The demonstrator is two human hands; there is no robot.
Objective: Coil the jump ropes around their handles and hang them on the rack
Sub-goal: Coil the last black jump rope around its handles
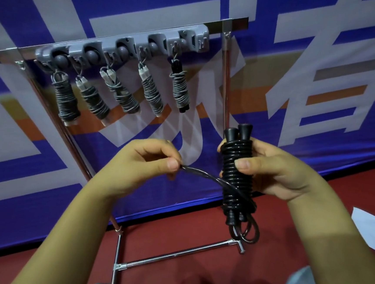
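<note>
— Behind everything hangs a blue banner [281, 48] with large pale characters and an orange band, meeting a red floor [193, 276]. What stands in front of it?

— A chrome rack [227, 82] with a grey hook rail [122, 47] across its top bar. Five coiled ropes [118, 90] hang from the rail, side by side — grey cord wound round their handles.

— And the rope being worked on?

— The black jump rope [235, 180] is held in front of the rack's right post, below the rail. Its two handles stand upright, side by side, with cord wound round them in tight turns.

— How do the hands lie?

— The right hand [270, 169] grips the bundle, thumb pressed across the coils and fingers [221, 148] curled behind. The left hand [144, 160] pinches the free end of the cord between thumb and forefinger, drawn out to the left. A small loop dangles under the handles.
</note>
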